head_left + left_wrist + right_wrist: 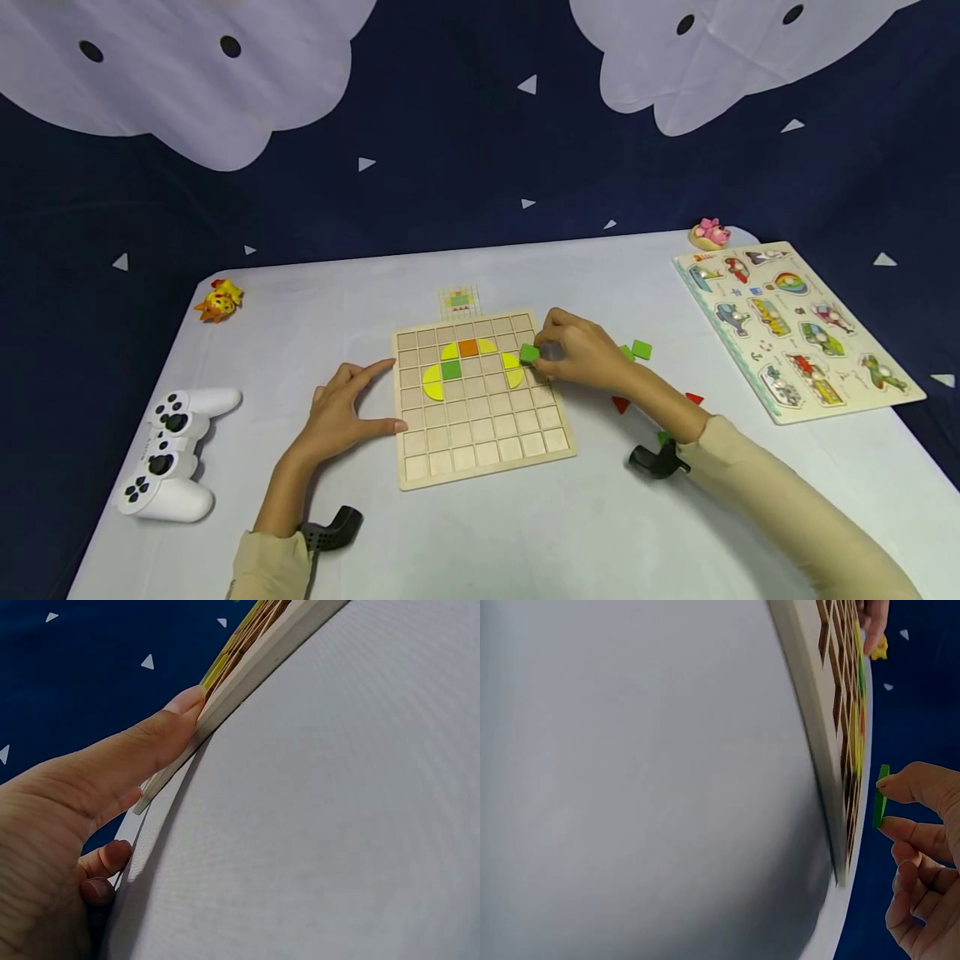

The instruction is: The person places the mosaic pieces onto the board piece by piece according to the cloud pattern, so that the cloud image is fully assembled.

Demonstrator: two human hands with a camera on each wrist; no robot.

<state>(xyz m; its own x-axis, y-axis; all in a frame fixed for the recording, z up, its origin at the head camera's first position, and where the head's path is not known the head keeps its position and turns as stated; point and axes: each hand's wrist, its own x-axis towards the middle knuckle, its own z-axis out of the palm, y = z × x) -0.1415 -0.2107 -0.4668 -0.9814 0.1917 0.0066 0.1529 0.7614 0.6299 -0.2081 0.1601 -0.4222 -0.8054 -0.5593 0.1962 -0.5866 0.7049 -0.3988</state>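
White table (pixel 525 533), wooden grid board (pixel 487 462), vehicle puzzle (pixel 795 333), game controller (pixel 176 454), loose tiles (pixel 641 349)

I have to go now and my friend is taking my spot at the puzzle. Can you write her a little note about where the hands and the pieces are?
Left hand: open, fingers against the left edge of the square wooden grid board, steadying it.
Right hand: pinches a flat green square tile just above the board's right side, not yet in a cell.
Done: yellow curved pieces, an orange tile and a green tile sit in the upper rows.
Left: most cells are bare; loose green and red pieces wait on the white table to the right.
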